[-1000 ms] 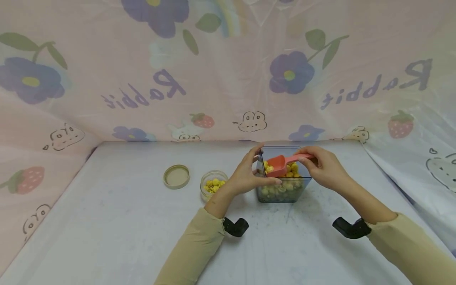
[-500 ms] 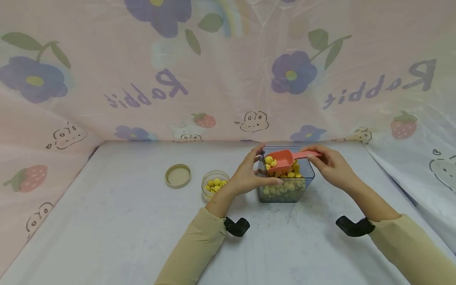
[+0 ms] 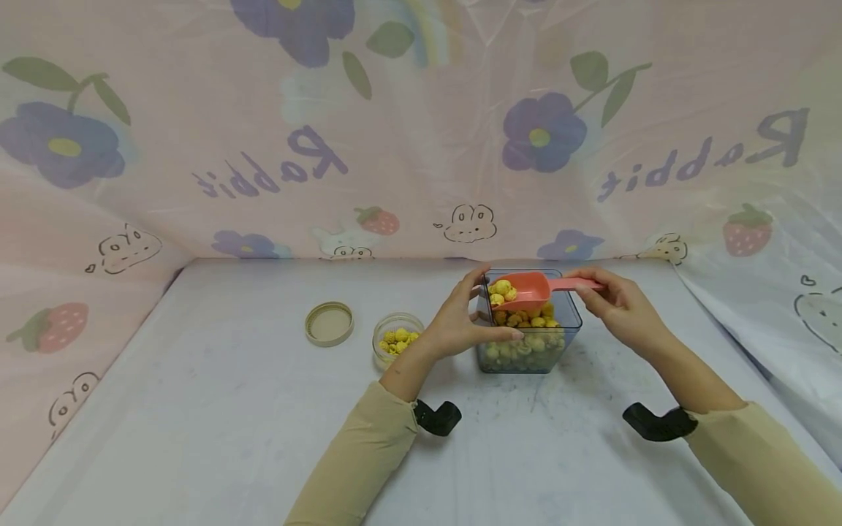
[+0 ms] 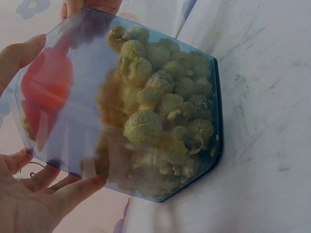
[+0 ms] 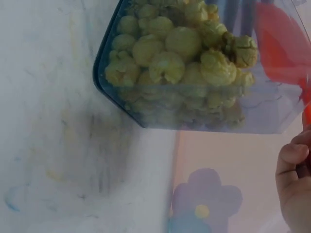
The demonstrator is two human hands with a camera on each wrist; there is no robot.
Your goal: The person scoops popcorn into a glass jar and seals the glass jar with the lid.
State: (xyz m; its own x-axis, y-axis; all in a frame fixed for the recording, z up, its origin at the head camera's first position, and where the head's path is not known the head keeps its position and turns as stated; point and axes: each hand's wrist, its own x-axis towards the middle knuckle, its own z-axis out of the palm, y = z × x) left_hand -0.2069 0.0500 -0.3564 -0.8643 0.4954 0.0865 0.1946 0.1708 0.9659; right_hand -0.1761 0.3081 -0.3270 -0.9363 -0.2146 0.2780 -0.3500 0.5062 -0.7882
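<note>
A clear bluish plastic container (image 3: 522,356), part filled with yellow popcorn (image 4: 160,97), stands on the table. My left hand (image 3: 454,321) grips its left side, the thumb along the front and the fingers behind the left wall. My right hand (image 3: 618,307) pinches the handle of a coral-red scoop (image 3: 536,291) above the container's right rim. The scoop's bowl lies within the container's mouth, above the heap, with several popcorn pieces (image 3: 503,288) at its left end. Through the wall, the left wrist view shows the scoop (image 4: 46,90) as a red shape.
Left of the container is a round glass jar (image 3: 380,358) with some popcorn in it, partly behind my left forearm. Farther left lies a round beige lid (image 3: 329,324). A patterned cloth (image 3: 408,146) hangs behind the white table (image 3: 217,409).
The scoop has risen and drawn a little to the right with my right hand, its bowl levelling and popcorn now showing more plainly in it. My left hand keeps its hold on the container.
</note>
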